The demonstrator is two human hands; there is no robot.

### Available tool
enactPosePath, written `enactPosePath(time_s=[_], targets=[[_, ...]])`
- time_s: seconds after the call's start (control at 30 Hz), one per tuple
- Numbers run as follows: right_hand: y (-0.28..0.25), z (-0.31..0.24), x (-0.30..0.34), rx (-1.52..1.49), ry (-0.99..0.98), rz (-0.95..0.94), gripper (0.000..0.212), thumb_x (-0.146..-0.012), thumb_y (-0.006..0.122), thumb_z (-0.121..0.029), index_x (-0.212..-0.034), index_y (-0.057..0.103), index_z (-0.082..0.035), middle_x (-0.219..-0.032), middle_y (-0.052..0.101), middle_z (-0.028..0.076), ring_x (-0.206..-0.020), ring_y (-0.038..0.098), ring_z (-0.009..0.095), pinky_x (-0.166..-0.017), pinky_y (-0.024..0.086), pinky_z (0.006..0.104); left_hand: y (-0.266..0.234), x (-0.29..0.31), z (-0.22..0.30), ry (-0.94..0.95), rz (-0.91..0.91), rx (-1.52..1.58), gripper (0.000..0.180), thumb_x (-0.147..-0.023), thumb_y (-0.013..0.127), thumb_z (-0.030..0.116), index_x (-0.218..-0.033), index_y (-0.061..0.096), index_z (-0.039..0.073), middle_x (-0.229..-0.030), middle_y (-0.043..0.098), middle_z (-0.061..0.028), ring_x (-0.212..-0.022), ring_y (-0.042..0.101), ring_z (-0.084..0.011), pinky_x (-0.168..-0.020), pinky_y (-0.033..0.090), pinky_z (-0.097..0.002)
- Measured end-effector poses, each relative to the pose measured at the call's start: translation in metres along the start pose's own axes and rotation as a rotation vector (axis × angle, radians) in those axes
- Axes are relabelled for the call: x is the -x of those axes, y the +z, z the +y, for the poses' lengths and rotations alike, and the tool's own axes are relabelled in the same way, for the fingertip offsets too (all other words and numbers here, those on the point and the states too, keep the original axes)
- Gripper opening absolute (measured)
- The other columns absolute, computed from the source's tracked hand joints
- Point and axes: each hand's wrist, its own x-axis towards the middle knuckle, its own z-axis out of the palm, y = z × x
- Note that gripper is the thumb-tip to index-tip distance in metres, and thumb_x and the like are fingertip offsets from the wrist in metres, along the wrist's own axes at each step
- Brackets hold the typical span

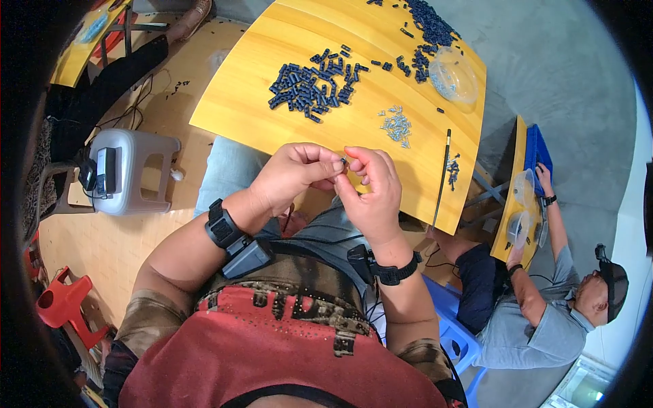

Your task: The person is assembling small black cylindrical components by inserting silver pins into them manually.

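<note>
My left hand (pixel 296 175) and my right hand (pixel 374 194) meet just off the near edge of the yellow table. Between their fingertips is a small black part (pixel 343 162), mostly covered by the fingers. The left thumb and forefinger pinch it, while the right thumb and forefinger close on it from the other side. Beyond my hands lies a heap of short black plastic pieces (pixel 309 88). To its right is a small pile of silvery screw-like bits (pixel 396 127).
On the yellow table (pixel 252 81) are a clear plastic bowl (pixel 454 75), a larger black heap (pixel 433 24), a thin dark rod (pixel 443 177) and loose dark bits (pixel 453 173). A co-worker (pixel 537 319) handles a blue tray (pixel 541 153) at right. A grey stool (pixel 132 170) stands at left.
</note>
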Motion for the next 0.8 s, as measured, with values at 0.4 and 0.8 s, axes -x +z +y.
enactPosePath(time_s=[0.4,0.8], targets=[[-0.0023,0.0028,0.0037,0.005,-0.005,-0.007,0.034,-0.066,0.069,0.000,-0.098,0.059,-0.004,-0.080,0.055,0.010,-0.076,0.054,0.025,-0.068,0.045,0.0355,0.0012,0.0015,-0.0028,0.018,-0.010,-0.015,0.020,-0.087,0.064,0.019,-0.098,0.064,0.002,-0.090,0.066,-0.0029,-0.078,0.062,-0.0099,-0.072,0.051,-0.0251],[-0.0042,0.0049,0.0037,0.025,-0.070,-0.026,0.029,-0.067,0.068,-0.002,-0.094,0.060,-0.002,-0.080,0.057,0.011,-0.075,0.056,0.027,-0.067,0.046,0.0367,0.0022,0.0025,-0.0054,0.015,0.002,-0.012,0.019,-0.087,0.064,0.019,-0.098,0.065,0.003,-0.089,0.065,-0.0023,-0.078,0.061,-0.0096,-0.072,0.051,-0.0247]])
